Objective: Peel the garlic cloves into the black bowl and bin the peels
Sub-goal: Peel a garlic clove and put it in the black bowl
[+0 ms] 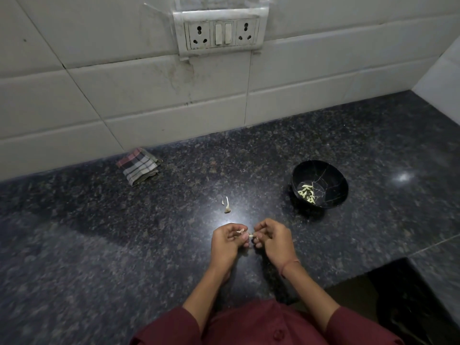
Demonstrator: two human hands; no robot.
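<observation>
So that its skin can be picked off, a clove (251, 236) is pinched by the curled left hand (227, 241) and right hand (272, 239) near the front edge of the bench (124, 232), the bowl (333, 175) being kept rightward within reach.

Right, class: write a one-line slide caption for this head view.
Left hand and right hand peel a clove at the counter; bowl nearby.

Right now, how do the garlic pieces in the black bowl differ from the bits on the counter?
The cloves in the black bowl are many and yellowish; the scraps on the counter are few, thin and pale. The cloves lie heaped together; the scraps lie scattered apart. Neither is held.
</observation>
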